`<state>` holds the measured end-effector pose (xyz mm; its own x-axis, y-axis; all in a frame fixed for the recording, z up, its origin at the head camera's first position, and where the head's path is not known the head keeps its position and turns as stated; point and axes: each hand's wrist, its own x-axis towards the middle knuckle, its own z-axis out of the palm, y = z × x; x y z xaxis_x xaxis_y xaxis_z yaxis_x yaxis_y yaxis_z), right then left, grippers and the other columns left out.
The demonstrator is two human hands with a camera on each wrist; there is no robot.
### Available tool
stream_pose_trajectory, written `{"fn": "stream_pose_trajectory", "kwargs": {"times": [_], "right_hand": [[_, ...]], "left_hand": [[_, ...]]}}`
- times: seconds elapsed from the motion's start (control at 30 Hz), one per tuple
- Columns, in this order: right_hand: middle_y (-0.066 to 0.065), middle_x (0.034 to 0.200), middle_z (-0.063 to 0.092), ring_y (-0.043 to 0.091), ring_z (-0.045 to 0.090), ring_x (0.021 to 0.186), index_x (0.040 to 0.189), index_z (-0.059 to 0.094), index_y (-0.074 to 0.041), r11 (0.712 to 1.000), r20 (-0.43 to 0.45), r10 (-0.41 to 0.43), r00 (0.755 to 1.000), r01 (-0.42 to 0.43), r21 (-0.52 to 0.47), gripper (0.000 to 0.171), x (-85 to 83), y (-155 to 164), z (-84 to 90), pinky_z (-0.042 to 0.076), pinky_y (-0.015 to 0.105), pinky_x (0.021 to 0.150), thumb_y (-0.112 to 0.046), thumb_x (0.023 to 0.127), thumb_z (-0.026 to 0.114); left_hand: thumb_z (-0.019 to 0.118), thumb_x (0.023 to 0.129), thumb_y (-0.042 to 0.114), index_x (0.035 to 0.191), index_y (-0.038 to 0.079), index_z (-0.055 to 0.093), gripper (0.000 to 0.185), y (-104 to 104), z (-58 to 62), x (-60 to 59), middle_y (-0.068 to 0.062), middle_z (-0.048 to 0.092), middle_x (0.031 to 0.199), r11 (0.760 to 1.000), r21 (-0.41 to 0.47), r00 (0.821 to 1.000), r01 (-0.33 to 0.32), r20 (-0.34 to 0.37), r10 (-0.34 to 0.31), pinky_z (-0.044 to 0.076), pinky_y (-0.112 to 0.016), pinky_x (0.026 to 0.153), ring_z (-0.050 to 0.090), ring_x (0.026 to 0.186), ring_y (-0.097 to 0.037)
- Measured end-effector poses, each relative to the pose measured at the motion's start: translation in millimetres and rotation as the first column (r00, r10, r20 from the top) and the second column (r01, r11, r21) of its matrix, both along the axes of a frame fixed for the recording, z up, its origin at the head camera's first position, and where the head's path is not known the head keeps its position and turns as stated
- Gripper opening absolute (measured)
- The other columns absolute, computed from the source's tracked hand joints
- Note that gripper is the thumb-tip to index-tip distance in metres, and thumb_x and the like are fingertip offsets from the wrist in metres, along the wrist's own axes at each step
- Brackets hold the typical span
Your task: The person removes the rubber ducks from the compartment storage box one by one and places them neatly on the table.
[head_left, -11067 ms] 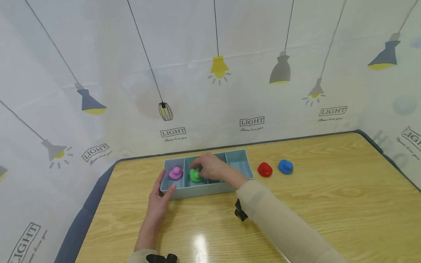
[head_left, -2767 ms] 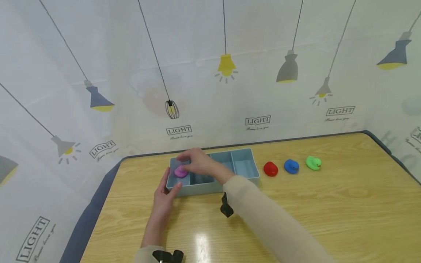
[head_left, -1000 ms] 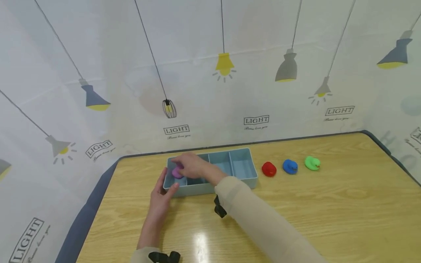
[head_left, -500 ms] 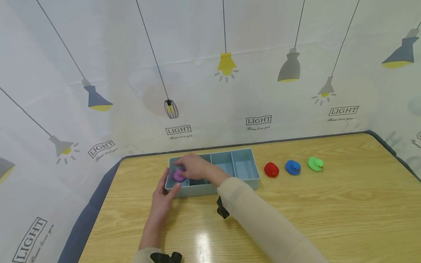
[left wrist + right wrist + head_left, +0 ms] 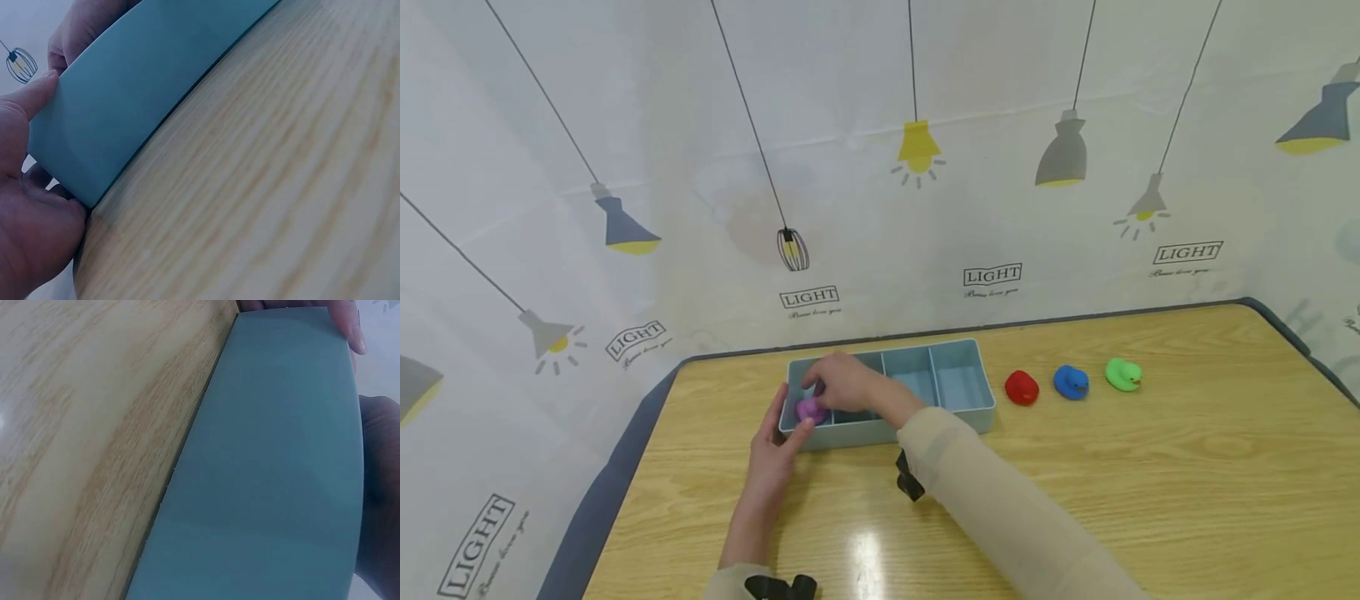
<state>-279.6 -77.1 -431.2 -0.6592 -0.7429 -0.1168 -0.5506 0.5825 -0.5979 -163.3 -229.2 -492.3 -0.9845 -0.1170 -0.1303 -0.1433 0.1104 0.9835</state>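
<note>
A grey-blue divided box (image 5: 887, 432) stands on the table near its back edge. My left hand (image 5: 770, 454) grips its left end, thumb at the front rim and fingers along the side; the left wrist view shows that hand (image 5: 28, 206) at the box corner (image 5: 125, 106). In the leftmost compartment is a purple rubber duck (image 5: 809, 411), close to the front wall. My right hand (image 5: 850, 385) reaches over the box with curled fingers at the duck, seemingly pinching it; the contact is partly hidden. In the right wrist view, the box wall (image 5: 269, 437) hides the duck.
Right of the box, a red rubber duck (image 5: 1022, 388), a blue one (image 5: 1071, 382) and a green one (image 5: 1123, 375) stand in a row on the wooden table (image 5: 1075, 483). A lamp-printed curtain (image 5: 865, 208) hangs behind the table.
Earlier, the green duck left the box for the right end of the row. My right hand moved to the purple duck, which has just shifted toward the front wall. The left hand stays put.
</note>
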Motion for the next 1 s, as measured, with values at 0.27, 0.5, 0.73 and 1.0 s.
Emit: {"fn": "stream_pose_trajectory", "kwargs": {"times": [0.27, 0.5, 0.73, 1.0], "right_hand": [[-0.004, 0.111, 0.075, 0.006, 0.068, 0.097, 0.129, 0.073, -0.016, 0.998, 0.007, 0.038, 0.999, -0.037, -0.054, 0.035, -1.7, 2.7, -4.2, 0.054, 0.023, 0.087, -0.017, 0.094, 0.077], [-0.003, 0.115, 0.074, 0.007, 0.068, 0.103, 0.127, 0.074, -0.014, 0.997, -0.025, 0.056, 0.998, -0.057, -0.058, 0.035, -3.5, 3.9, -4.6, 0.054, 0.024, 0.091, -0.017, 0.093, 0.078], [0.0, 0.121, 0.073, 0.012, 0.067, 0.112, 0.125, 0.074, -0.011, 0.993, -0.065, 0.104, 0.992, -0.108, -0.058, 0.033, -9.1, 3.1, 5.2, 0.052, 0.025, 0.096, -0.015, 0.092, 0.077], [-0.005, 0.115, 0.074, 0.006, 0.067, 0.106, 0.119, 0.078, -0.016, 0.98, -0.02, 0.193, 0.981, -0.194, -0.041, 0.026, -10.8, -0.2, 5.7, 0.051, 0.021, 0.095, -0.014, 0.092, 0.078]], "left_hand": [[0.066, 0.101, 0.04, 0.164, 0.035, 0.024, 0.076, 0.8, 1.9, 0.1, -0.005, 0.009, 0.172, 1.0, -0.019, 1.0, -0.004, 0.021, 0.005, 0.016, -0.054, 0.123, 0.004, 0.157, -0.033], [0.067, 0.1, 0.041, 0.165, 0.034, 0.022, 0.079, 1.1, 2.6, 1.4, -0.005, 0.009, 0.172, 1.0, -0.015, 1.0, 0.001, 0.012, 0.0, 0.018, -0.055, 0.123, 0.008, 0.156, -0.033], [0.066, 0.101, 0.04, 0.164, 0.033, 0.024, 0.077, 0.3, 3.1, 0.9, -0.005, 0.012, 0.171, 1.0, -0.017, 1.0, 0.001, 0.007, -0.001, 0.017, -0.054, 0.123, 0.01, 0.156, -0.032], [0.067, 0.101, 0.036, 0.164, 0.033, 0.026, 0.075, -1.0, -0.9, -0.1, -0.005, 0.013, 0.171, 1.0, 0.012, 1.0, -0.002, -0.014, 0.002, 0.017, -0.051, 0.124, 0.011, 0.156, -0.03]]}}
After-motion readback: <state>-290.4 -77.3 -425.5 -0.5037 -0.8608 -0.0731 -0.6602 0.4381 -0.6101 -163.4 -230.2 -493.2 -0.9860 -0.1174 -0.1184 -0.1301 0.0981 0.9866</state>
